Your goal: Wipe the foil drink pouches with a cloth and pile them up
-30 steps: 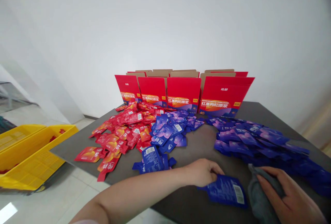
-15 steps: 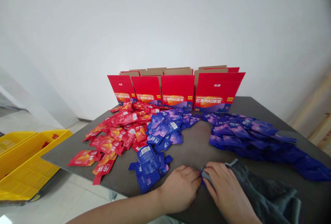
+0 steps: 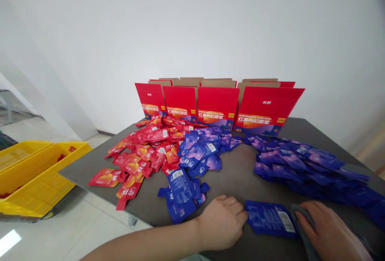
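Observation:
A blue pouch [image 3: 270,219] lies flat on the dark table in front of me, its printed back and barcode facing up. My left hand [image 3: 223,221] is closed, pinching the pouch's left end. At the pouch's right end, my right hand [image 3: 326,227] is closed around a grey cloth [image 3: 307,229] that touches the pouch's edge. Left of my hands, a few blue pouches [image 3: 180,192] lie in a small pile. To the right spreads a long row of overlapping blue pouches [image 3: 288,162].
Red pouches [image 3: 130,164] are heaped on the left, with more blue pouches [image 3: 195,154] beside them. Open red cartons [image 3: 218,106] stand along the back, near a white wall. Yellow crates [image 3: 57,176] sit left of the table [image 3: 237,168].
My right hand has moved right with the cloth, uncovering the blue pouch. My left hand keeps its pinch at the pouch's left end. The view has shifted slightly.

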Demonstrator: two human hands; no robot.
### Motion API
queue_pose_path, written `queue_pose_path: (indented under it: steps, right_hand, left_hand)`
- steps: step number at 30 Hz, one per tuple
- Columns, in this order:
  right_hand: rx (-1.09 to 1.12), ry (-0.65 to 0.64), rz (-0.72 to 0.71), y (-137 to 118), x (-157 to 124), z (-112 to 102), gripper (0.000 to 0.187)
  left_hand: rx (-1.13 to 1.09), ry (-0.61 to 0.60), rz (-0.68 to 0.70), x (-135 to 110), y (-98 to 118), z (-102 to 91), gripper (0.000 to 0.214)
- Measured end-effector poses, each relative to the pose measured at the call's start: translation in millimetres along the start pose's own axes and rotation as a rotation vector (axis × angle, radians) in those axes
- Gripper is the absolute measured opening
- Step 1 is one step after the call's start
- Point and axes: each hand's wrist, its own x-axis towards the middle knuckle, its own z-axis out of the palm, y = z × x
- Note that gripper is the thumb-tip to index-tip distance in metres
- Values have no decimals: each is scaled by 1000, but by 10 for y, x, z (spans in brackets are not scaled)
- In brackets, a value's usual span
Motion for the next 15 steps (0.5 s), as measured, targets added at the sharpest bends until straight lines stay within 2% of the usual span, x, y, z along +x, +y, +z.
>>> queue_pose_path:
  steps: [5, 7, 9, 13, 15]
  right_hand:
    - [75, 5, -178, -464, 16, 68, 24]
    - [57, -4, -201, -492, -4, 119, 23]
    - [23, -26, -162, -368, -42, 153, 23]
    - [-24, -76, -56, 69, -131, 166, 26]
    - [-39, -81, -41, 232, -158, 174, 28]
  left_hand:
    - [71, 23, -30, 215, 53, 13, 26]
    - [96, 21, -22, 250, 56, 33, 32]
    - [105, 17, -12, 251, 49, 41, 36]
    - [123, 12, 15, 226, 51, 20, 47]
    - [150, 10, 23, 235, 71, 10, 44]
